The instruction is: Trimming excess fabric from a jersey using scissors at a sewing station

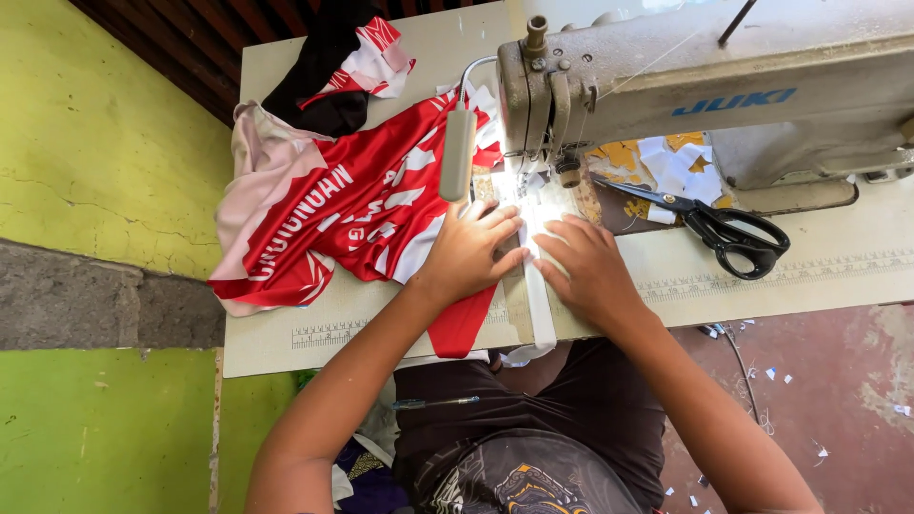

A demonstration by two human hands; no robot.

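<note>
A red and white printed garment [333, 214] lies spread over the left half of the sewing table [286, 338]. My left hand [468, 249] presses flat on its edge, fingers pointing toward the needle. My right hand [590, 266] lies flat just right of a white fabric strip [539, 295] that runs from under the presser foot [519, 186] toward me. Both hands flank the seam below the head of the grey sewing machine [705, 86]. A small lamp [458, 152] lights the needle area.
Black-handled scissors [733, 236] lie on the table to the right of my hands. A black and red cloth [333, 76] is heaped at the table's far left corner. Fabric scraps [666, 162] sit under the machine arm. A green wall [95, 143] stands at left.
</note>
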